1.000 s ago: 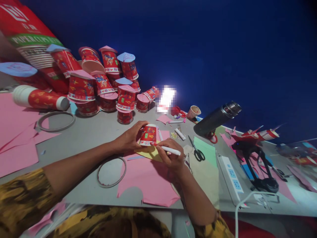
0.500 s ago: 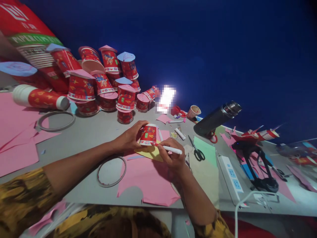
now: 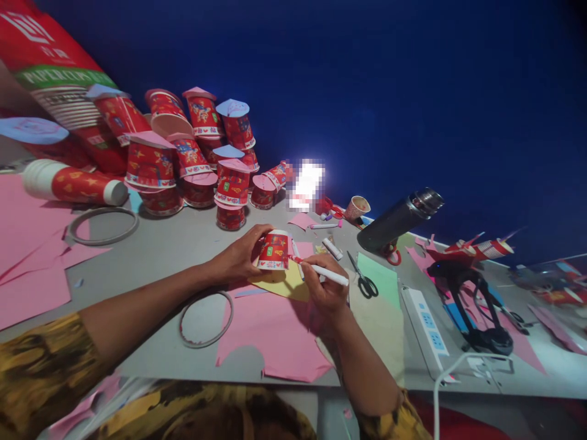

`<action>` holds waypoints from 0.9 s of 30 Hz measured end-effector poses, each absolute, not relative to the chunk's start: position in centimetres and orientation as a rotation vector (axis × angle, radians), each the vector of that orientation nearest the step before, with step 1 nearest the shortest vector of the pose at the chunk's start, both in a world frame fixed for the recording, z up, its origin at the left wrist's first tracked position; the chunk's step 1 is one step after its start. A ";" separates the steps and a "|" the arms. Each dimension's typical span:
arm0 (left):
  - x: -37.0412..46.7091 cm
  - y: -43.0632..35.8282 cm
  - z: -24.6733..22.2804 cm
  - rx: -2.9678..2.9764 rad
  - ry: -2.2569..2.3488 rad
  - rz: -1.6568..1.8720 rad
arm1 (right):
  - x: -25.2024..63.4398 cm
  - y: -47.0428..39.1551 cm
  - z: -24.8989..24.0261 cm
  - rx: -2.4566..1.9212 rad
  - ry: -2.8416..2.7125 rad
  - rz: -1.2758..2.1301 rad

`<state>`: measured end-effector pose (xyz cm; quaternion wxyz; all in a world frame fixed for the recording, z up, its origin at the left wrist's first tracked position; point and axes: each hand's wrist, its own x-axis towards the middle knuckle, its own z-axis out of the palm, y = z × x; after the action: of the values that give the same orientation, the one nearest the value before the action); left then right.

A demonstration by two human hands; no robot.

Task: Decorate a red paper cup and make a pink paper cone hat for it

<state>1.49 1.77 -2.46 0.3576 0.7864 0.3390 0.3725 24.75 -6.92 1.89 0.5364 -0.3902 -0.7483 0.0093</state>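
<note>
In my left hand (image 3: 245, 252) is a red patterned paper cup (image 3: 274, 250), upside down with its printed rim band at the bottom. The fingers wrap its left side. My right hand (image 3: 326, 286) grips a white marker pen (image 3: 331, 275) with a red tip end, which points left at the cup's lower right side. Whether the tip touches the cup I cannot tell. Beneath the cup lies a yellow paper piece (image 3: 287, 285), over a pink paper sheet (image 3: 275, 333) with curved cutouts. A grey ring (image 3: 182, 327) rests left of that sheet.
Capped, stacked paper cups (image 3: 151, 162) stand at the back left, beside a cup pack (image 3: 59, 67). Black scissors (image 3: 367, 286) lie on green paper (image 3: 383, 278). A dark thermos (image 3: 397, 221) leans behind them. Farther right are a power strip (image 3: 424, 324) and a black stand (image 3: 490, 339).
My right hand has drawn the marker a little to the right and down, away from the cup's rim. My left hand still holds the cup in nearly the same place.
</note>
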 end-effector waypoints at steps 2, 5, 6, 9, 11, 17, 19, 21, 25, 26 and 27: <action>1.4 1.8 -2.5 2.037 0.870 0.964 | 25.0 -6.8 1.7 -0.959 -1.758 -0.016; 1.4 1.7 -2.2 2.022 0.864 0.982 | 25.2 -6.5 1.2 -0.981 -1.776 -0.073; 1.4 1.7 -2.0 2.004 0.869 0.993 | 25.2 -6.3 1.0 -0.987 -1.794 -0.088; 1.3 1.6 -1.7 1.874 0.871 1.020 | 25.0 -6.0 0.6 -0.988 -1.850 -0.097; 1.4 1.6 -1.6 1.727 0.825 1.025 | 24.9 -5.8 0.3 -0.986 -1.862 -0.084; 2.0 1.3 -2.0 1.518 0.684 1.071 | 24.4 -5.4 -0.9 -1.031 -1.811 -0.078; 2.2 1.1 -2.1 1.507 0.665 1.062 | 24.3 -5.4 -0.9 -1.024 -1.795 -0.103; 2.3 0.9 -2.2 1.510 0.661 1.027 | 24.3 -5.5 -0.7 -1.013 -1.796 -0.148; 2.1 0.6 -1.9 1.544 0.654 0.986 | 24.6 -5.8 -0.1 -1.046 -1.879 -0.363; 2.0 0.5 -1.6 1.571 0.672 0.984 | 24.6 -5.9 -0.1 -1.063 -1.907 -0.425; 1.8 0.5 -1.4 1.615 0.701 0.981 | 24.6 -5.9 -0.1 -1.079 -1.933 -0.478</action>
<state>1.83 0.50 -1.43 0.5336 0.6777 0.2939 0.4117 24.58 -5.93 -0.10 0.4245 -0.4313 -0.7728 -0.1912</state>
